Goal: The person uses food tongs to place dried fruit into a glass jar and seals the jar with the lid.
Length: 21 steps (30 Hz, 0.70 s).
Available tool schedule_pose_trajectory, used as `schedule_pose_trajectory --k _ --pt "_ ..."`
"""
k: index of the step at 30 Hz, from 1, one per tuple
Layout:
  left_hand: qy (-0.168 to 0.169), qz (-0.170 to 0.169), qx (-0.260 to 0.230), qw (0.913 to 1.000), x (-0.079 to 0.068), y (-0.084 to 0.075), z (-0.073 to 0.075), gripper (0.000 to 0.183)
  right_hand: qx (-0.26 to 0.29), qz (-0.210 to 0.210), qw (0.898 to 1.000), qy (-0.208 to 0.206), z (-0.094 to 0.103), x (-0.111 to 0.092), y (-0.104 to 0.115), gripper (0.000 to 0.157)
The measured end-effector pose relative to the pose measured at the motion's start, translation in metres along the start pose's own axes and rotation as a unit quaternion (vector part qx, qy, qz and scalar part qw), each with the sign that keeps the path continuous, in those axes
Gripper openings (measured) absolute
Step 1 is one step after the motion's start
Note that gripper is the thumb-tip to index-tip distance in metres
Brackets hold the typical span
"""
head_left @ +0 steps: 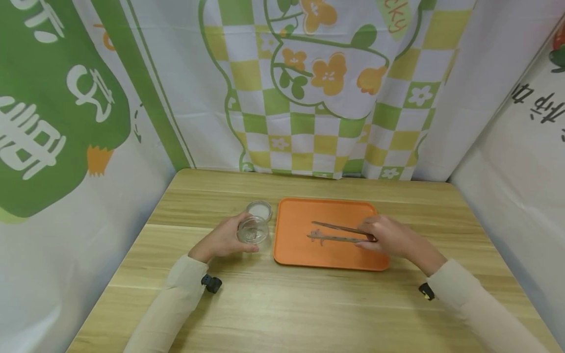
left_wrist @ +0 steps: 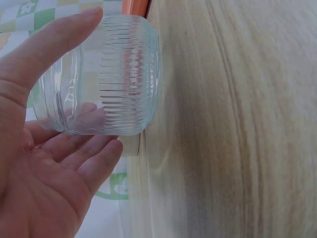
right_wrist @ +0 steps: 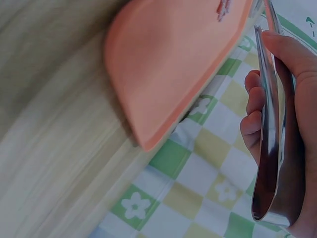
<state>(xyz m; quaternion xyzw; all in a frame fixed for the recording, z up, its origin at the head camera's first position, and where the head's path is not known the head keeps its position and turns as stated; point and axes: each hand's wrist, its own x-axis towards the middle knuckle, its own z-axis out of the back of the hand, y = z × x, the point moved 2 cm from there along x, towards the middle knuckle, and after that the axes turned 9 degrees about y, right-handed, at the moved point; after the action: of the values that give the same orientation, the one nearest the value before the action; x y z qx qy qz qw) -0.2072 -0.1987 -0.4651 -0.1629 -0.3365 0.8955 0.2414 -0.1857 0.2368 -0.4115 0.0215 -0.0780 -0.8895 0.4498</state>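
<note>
My left hand (head_left: 227,238) holds a clear ribbed glass jar (head_left: 253,230) upright beside the tray, thumb on the near side and fingers on the far side. In the left wrist view, the jar (left_wrist: 109,74) looks see-through, its base at the wooden tabletop. My right hand (head_left: 386,237) grips metal tongs (head_left: 337,239) over the orange tray (head_left: 304,208), their two arms spread apart. Several small reddish-brown pieces (head_left: 316,236) lie on the tray by the tips of the tongs. From the right wrist, the pieces (right_wrist: 223,9) show reddish with pale parts.
A round lid (head_left: 259,210) with a pale middle lies on the table behind the jar, next to the tray's left edge. The wooden table (head_left: 300,309) ends at a patterned curtain (head_left: 309,122) at the back, with printed sheets on both sides.
</note>
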Motion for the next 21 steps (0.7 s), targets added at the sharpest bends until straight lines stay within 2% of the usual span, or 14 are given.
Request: schedule_pose_trajectory --k 12,21 --pt "-0.004 -0.009 0.0 0.9999 0.0 0.0 -0.001 0.082 0.003 -0.004 1.0 0.004 -0.016 -0.021 -0.002 0.027" --pt "-0.006 -0.014 -0.001 0.9999 0.001 0.002 -0.001 0.081 0.058 -0.054 0.997 0.026 -0.027 -0.031 -0.006 0.019"
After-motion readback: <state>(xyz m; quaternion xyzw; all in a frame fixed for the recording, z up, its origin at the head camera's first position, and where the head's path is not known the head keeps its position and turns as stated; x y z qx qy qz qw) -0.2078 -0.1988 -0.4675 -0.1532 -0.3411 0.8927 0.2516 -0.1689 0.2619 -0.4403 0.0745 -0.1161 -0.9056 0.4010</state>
